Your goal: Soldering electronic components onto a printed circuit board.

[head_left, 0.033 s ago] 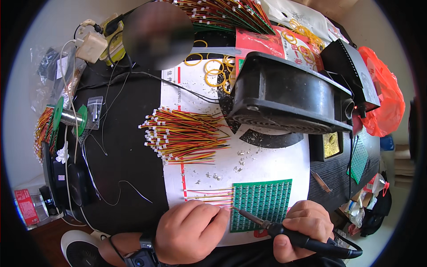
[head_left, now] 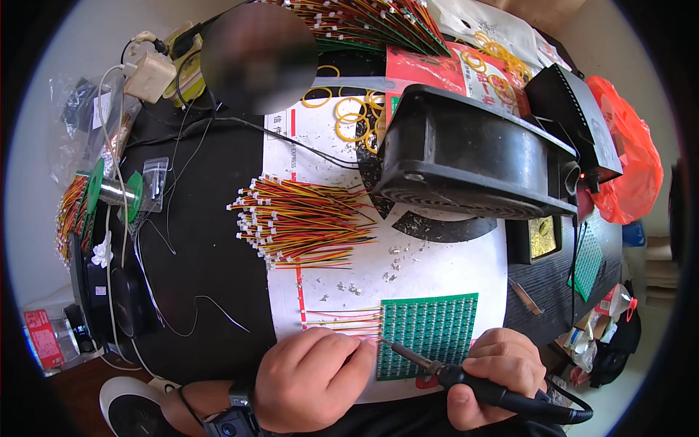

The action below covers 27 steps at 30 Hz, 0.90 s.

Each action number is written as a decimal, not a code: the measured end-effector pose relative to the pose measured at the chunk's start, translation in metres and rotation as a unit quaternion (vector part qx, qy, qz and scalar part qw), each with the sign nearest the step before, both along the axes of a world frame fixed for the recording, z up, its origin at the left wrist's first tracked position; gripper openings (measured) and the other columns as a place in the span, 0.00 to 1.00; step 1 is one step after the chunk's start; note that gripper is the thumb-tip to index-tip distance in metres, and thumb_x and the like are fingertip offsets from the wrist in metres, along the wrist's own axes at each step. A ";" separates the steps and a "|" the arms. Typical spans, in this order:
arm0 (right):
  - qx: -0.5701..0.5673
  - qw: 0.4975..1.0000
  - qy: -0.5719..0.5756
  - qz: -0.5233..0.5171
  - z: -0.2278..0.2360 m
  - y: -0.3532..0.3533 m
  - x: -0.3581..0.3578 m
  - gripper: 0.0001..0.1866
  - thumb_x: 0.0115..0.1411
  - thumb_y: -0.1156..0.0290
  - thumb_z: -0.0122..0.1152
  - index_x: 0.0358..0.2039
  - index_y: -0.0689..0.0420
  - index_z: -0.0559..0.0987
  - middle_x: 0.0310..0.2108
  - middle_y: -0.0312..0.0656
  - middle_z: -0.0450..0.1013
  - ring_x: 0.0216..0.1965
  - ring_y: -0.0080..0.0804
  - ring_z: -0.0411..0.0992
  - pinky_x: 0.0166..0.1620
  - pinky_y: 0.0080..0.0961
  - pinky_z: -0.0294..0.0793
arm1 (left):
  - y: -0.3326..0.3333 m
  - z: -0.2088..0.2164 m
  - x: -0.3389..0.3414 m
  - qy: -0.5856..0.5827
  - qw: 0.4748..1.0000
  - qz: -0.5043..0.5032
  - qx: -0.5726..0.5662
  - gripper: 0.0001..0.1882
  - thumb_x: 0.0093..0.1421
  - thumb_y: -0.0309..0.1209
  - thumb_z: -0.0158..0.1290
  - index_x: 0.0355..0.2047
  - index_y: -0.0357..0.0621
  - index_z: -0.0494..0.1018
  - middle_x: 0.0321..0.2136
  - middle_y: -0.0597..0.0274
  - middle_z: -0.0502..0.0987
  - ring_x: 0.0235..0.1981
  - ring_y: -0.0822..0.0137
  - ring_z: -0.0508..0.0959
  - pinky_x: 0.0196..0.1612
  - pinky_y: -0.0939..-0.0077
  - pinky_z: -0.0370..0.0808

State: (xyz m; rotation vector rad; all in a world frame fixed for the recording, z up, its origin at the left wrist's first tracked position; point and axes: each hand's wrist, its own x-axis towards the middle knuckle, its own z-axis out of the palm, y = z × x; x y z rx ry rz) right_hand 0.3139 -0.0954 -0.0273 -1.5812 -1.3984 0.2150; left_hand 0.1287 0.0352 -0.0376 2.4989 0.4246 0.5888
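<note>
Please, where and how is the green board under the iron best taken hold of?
The board is probably best gripped by its right edge, near the upper corner, from the right: it lies flat and that part looks free, while wires meet its left edge and the iron crosses its lower part.

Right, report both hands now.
Left hand: curled at the green rectangular circuit board; grip cannot be told.
Right hand: closed around the black-handled, metal-tipped soldering iron.

Toward seven o'clock, the bare left forearm (head_left: 195, 400) wears a black wrist strap (head_left: 239, 395), a boxy dark device (head_left: 216, 424) with a round lens (head_left: 228, 429), and a thin black cord (head_left: 188, 408). Black clothing (head_left: 378, 416) shows at six o'clock.
</note>
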 end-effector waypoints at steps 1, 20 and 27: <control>-0.002 1.000 -0.007 -0.005 0.003 0.004 -0.003 0.17 0.52 0.62 0.72 0.29 0.60 0.74 0.13 0.39 0.69 0.13 0.27 0.69 0.19 0.23 0.69 | 0.000 -0.003 -0.002 0.000 1.000 0.002 -0.004 0.16 0.41 0.16 0.60 0.35 0.32 0.82 0.27 0.58 0.77 0.22 0.61 0.77 0.24 0.71 0.76; 0.112 0.984 0.116 0.077 -0.014 0.009 -0.006 0.11 0.55 0.77 0.66 0.33 0.70 0.74 0.18 0.48 0.71 0.15 0.35 0.68 0.21 0.30 0.67 | 0.002 0.004 0.002 0.003 1.000 -0.011 0.005 0.16 0.42 0.16 0.59 0.36 0.32 0.82 0.28 0.57 0.77 0.22 0.61 0.77 0.24 0.71 0.76; 0.071 0.995 0.053 0.049 -0.005 0.005 -0.002 0.13 0.54 0.72 0.69 0.32 0.66 0.75 0.17 0.44 0.71 0.15 0.32 0.68 0.20 0.27 0.68 | 0.000 0.005 0.006 -0.005 1.000 -0.009 -0.008 0.16 0.41 0.16 0.60 0.35 0.33 0.83 0.28 0.58 0.77 0.23 0.61 0.78 0.25 0.71 0.76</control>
